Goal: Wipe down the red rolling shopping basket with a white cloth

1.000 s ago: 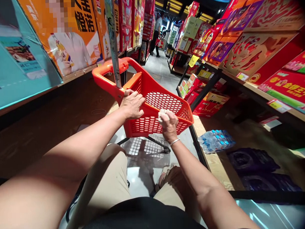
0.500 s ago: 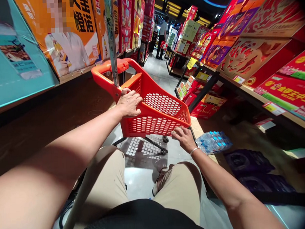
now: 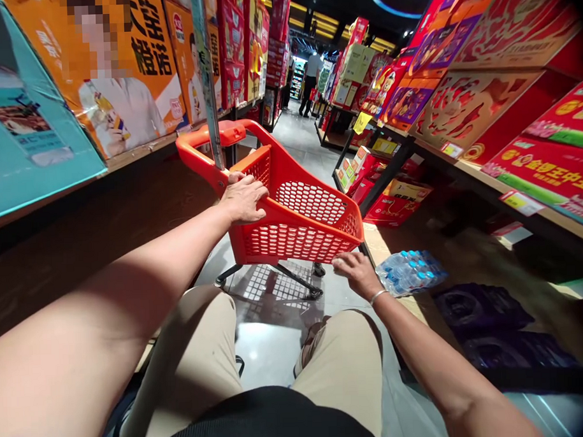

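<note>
An orange-red plastic shopping cart (image 3: 299,240) with a perforated basket stands in front of my knees in the aisle, turned sideways. My left hand (image 3: 245,198) is closed over the basket's near upper rim, beside the handle end. A worn metal pole (image 3: 208,87) rises from the cart near that handle. My right hand (image 3: 356,270), with a thin bracelet at the wrist, is just below the basket's right corner. Its fingers are loosely bent and apart, with nothing seen in them; whether they touch the basket I cannot tell.
Wooden shelves with boxes line both sides: an orange carton (image 3: 119,84) and a turquoise box (image 3: 35,138) left, red gift boxes (image 3: 552,165) right. A pack of water bottles (image 3: 410,272) lies on the low right shelf. A person (image 3: 310,81) stands farther down the aisle.
My right hand has dropped slightly and moved a little right, away from the basket's corner. My left hand keeps its hold on the rim. The view has tilted slightly.
</note>
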The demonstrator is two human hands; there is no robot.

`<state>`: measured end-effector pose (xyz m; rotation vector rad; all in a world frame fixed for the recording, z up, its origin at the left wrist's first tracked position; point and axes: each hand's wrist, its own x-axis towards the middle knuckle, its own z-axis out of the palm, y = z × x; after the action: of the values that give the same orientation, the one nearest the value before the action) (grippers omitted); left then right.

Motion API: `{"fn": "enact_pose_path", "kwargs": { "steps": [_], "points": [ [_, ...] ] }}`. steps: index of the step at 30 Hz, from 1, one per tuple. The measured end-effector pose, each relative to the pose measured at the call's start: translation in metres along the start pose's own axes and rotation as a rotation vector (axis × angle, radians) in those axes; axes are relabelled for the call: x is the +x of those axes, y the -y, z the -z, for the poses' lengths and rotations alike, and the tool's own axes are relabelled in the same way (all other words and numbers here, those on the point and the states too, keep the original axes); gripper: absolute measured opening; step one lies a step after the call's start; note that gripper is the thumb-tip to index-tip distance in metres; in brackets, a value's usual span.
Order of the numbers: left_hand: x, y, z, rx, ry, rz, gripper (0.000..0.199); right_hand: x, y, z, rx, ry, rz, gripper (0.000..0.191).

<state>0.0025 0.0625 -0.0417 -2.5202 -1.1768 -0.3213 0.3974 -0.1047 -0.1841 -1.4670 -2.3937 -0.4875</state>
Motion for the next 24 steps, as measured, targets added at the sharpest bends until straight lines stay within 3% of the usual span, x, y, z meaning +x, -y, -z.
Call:
{"fn": "enact_pose_path", "kwargs": {
  "steps": [3,6,9,12,15,17,20,24],
  "points": [
    [0.004,0.0,0.0,0.017,0.014,0.007,0.032,0.012,-0.012,0.031,0.015,-0.297,-0.113,0.048],
    [0.006,-0.002,0.001,0.021,0.023,0.013,0.03,0.031,-0.02,0.036,0.096,-0.461,-0.274,0.056],
    [0.006,-0.004,0.001,0.025,0.021,0.018,0.03,0.06,-0.003,0.021,0.231,-0.443,-0.355,0.062],
    [0.004,-0.007,0.003,0.034,0.026,0.021,0.032,0.107,0.042,0.009,0.292,-0.408,-0.38,0.064],
    [0.003,-0.008,0.004,0.038,0.037,0.029,0.037,0.162,0.089,0.01,0.358,-0.298,-0.253,0.069],
    [0.002,-0.007,0.006,0.029,0.043,0.028,0.04,0.187,0.104,0.014,0.395,-0.258,-0.204,0.072],
    [0.0,-0.004,0.007,-0.001,0.061,0.005,0.046,0.189,0.091,0.017,0.422,-0.219,-0.077,0.065],
    [0.002,-0.002,0.004,-0.033,0.077,-0.006,0.048,0.131,0.025,0.013,0.431,-0.211,0.018,0.061]
  ]
}}
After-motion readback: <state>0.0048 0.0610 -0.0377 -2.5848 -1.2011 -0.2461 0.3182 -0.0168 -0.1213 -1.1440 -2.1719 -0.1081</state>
